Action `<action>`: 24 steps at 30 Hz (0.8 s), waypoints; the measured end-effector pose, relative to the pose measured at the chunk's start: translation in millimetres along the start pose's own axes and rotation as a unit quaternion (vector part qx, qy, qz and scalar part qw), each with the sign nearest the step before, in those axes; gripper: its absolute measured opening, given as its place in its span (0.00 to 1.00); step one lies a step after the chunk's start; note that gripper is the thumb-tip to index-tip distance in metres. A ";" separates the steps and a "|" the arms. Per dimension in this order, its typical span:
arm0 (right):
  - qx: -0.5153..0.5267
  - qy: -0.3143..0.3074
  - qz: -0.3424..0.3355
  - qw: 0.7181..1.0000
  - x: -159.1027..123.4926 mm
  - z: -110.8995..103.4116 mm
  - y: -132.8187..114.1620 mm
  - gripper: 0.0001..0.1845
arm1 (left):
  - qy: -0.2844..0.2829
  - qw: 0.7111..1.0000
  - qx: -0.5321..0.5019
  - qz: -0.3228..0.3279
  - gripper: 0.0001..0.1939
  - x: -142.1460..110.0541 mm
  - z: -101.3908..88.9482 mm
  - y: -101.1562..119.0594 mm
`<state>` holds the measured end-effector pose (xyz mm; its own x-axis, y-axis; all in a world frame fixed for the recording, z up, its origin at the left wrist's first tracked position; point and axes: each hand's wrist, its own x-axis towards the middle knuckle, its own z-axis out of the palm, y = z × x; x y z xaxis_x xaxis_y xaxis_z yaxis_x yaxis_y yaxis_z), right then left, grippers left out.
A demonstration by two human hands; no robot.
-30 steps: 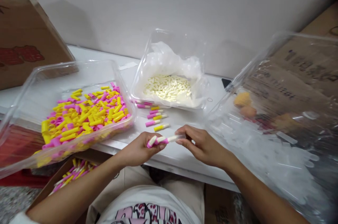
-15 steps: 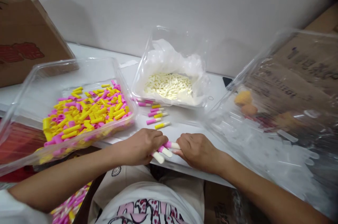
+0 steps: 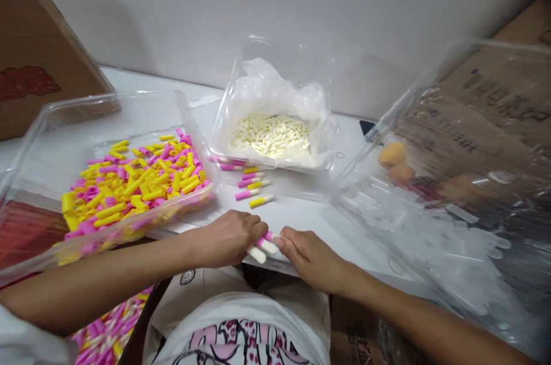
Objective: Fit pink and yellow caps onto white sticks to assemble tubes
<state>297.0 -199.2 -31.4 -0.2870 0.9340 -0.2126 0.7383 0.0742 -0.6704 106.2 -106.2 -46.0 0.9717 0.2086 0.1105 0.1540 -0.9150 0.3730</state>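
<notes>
Near the table's front edge, my left hand (image 3: 235,239) is closed around several pink tubes with white rounded sticks (image 3: 267,247) poking out of their ends. My right hand (image 3: 303,253) pinches the end of one of these pink-and-white pieces, beside my left fingers; its thumb lies along the tip. Most of the tubes are hidden in my left palm. Beyond my hands, short rows of pink and yellow tubes with white tips (image 3: 260,201) lie on the table. A clear bin lined with white plastic (image 3: 318,115) holds many pale cream sticks (image 3: 275,135).
At left stands a clear bin (image 3: 32,135) of loose pink and yellow tubes (image 3: 138,181). A clear bin at right holds translucent tubes (image 3: 426,239) and orange puffs (image 3: 394,154). A cardboard box (image 3: 51,49) stands back left. More coloured pieces (image 3: 112,327) lie below the table.
My right thumb has come forward over the end of the pinched piece, and the right hand has shifted slightly left and down. The view has moved slightly. My left hand keeps its grip.
</notes>
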 end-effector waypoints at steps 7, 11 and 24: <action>-0.383 0.168 -0.255 0.872 1.7 -16.3 8.9 0.14 | -0.002 0.881 -0.451 -0.145 0.18 3.8 -14.1 10.6; -0.372 0.162 -0.295 0.865 -0.7 -17.3 2.9 0.15 | -0.019 0.875 -0.462 -0.143 0.15 1.1 -19.3 15.6; 0.196 -0.022 0.040 0.980 -4.7 -10.8 -11.8 0.24 | 0.026 0.983 -0.181 -0.033 0.06 -4.6 -14.1 17.7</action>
<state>296.2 -200.7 -14.8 -0.2695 0.9148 -0.3009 0.4719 -0.1469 -0.8693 101.9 -118.4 -26.9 0.9499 0.2895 0.1174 0.1341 -0.7172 0.6838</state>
